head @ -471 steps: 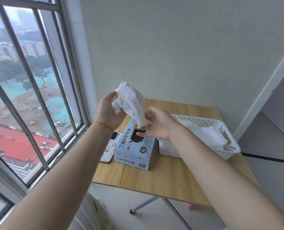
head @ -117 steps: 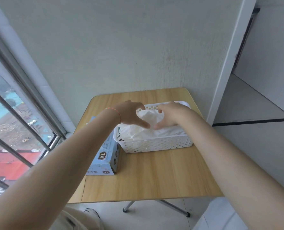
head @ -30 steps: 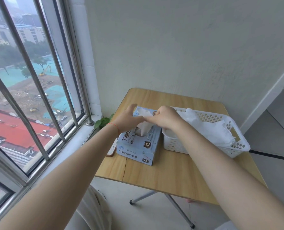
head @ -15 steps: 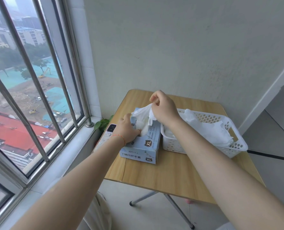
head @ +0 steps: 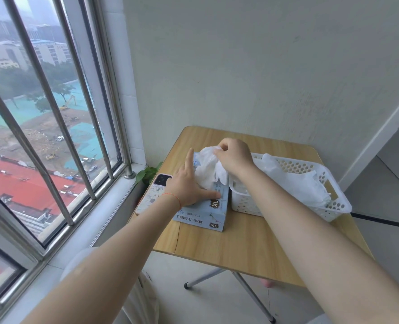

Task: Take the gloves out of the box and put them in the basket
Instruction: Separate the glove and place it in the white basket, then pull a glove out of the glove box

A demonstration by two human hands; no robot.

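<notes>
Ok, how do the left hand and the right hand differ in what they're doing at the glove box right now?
The left hand lies flat on the box with fingers straight, pressing it down; the right hand is curled, pinching a white glove. The left hand sits low on the box top, while the right hand is raised above the opening. The left hand holds nothing; the right hand holds the glove, partly pulled out. Both are at the box, beside the basket.

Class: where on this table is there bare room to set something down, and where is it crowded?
Bare wood lies along the near edge of the table, before the glove box and basket, and at the far edge by the wall. The middle is crowded: phone, box and basket sit close together.
</notes>
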